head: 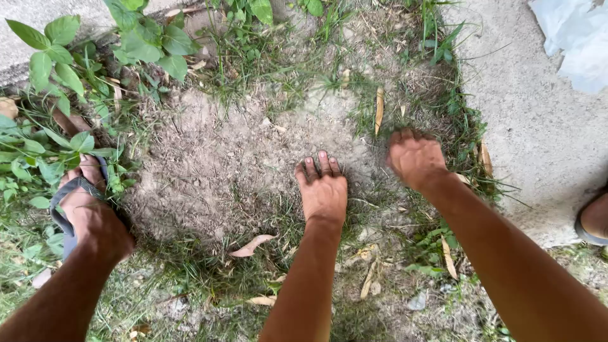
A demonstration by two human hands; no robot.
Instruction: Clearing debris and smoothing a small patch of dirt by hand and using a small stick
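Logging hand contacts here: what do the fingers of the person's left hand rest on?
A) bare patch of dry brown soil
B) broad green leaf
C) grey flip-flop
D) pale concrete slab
A: the left hand lies palm down, fingers stretched onto the bare patch of dry brown soil.

The bare soil patch (228,158) looks dry, matt and crumbly, strewn with papery dead leaves (252,246), beside rough pale concrete (538,133), while the grey rubbery sandal strap (63,196) and a crinkled white plastic sheet (579,38) appear smoother.
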